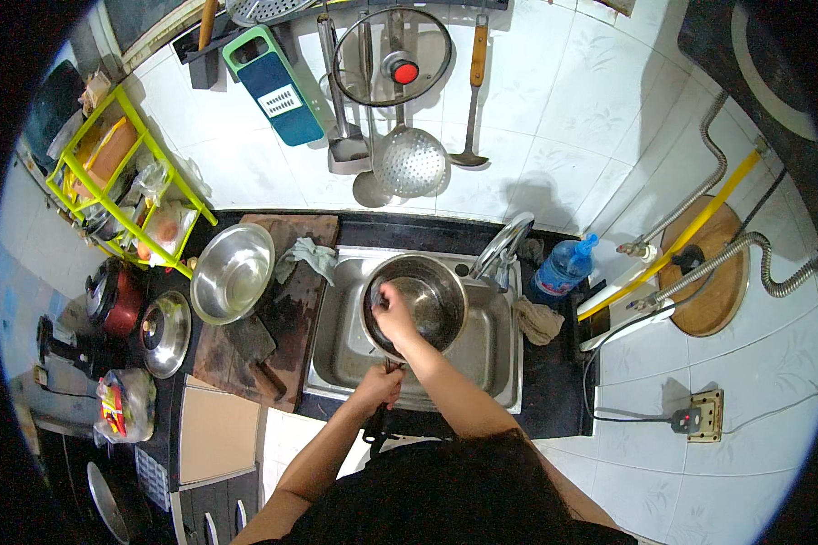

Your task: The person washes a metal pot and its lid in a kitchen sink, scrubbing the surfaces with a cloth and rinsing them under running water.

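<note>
A metal saucepan [443,300] rests in the stainless steel sink [497,334], tilted a little, its handle pointing toward me. My left hand [380,387] is closed around that dark handle at the sink's front edge. Inside the pan, at its left wall, my right hand [393,315] has curled fingers with something dark at the fingertips; whether it is a scrubber cannot be told. The chrome faucet [508,242] stands at the back right of the sink, its spout not over the pan.
Left of the sink, a wooden cutting board [300,313] bears a cleaver [253,340], a steel bowl [233,274] and a grey cloth [311,257]. A blue plastic bottle [562,269] and a beige rag [538,321] are at right. Utensils, including a skimmer [410,162], hang on the wall.
</note>
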Motion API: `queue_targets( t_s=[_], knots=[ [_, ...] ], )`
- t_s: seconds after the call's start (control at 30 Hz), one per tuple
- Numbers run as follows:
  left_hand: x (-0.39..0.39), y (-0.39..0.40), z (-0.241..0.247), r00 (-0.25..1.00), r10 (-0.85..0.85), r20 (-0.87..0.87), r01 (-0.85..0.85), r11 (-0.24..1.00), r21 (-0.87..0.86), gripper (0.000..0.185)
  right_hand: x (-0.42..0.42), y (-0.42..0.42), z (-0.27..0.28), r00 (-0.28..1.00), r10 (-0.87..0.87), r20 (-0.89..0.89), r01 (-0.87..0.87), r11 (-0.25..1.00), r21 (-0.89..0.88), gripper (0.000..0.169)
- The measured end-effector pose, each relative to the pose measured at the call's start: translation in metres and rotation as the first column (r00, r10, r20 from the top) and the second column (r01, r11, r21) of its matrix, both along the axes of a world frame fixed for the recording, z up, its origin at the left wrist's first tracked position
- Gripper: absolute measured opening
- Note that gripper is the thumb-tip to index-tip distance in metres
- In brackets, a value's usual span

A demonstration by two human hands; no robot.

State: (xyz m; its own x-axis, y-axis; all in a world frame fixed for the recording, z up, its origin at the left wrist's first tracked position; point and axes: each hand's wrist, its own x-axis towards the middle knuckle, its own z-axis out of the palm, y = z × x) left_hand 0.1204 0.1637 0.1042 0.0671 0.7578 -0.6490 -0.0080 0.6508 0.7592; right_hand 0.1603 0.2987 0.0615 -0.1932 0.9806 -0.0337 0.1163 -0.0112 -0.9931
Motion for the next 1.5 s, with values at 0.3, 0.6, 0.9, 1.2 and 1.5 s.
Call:
queue_targets(
  t_s=[0.3,0.6,0.9,1.2,1.5],
  knots=[
    [0.011,-0.013,0.003,0.979,0.07,0.189,-0.073,0.997,0.009,0.021,-0.01,0.018,0.023,0.848,-0.478,-0.227,0.394,0.857,-0.333,0.029],
    [0.0,-0.013,0.024,0.974,0.047,0.22,-0.046,0.999,-0.01,0.023,0.0,0.028,0.042,0.604,-0.622,-0.499,0.622,0.759,-0.193,0.021],
    [0.006,-0.014,0.035,0.987,0.051,0.153,-0.053,0.999,0.008,0.025,0.006,0.028,0.052,0.71,-0.543,-0.449,0.519,0.834,-0.188,0.02],
    [-0.009,-0.011,0.047,0.988,0.058,0.14,-0.074,0.992,0.107,0.019,0.021,0.018,0.065,0.578,0.722,0.379,-0.766,0.64,-0.051,0.04],
    [-0.034,-0.012,0.079,0.972,-0.001,0.234,-0.024,0.994,0.105,0.009,0.064,0.034,0.131,0.081,-0.538,0.839,-0.962,0.177,0.206,0.023]
  ],
)
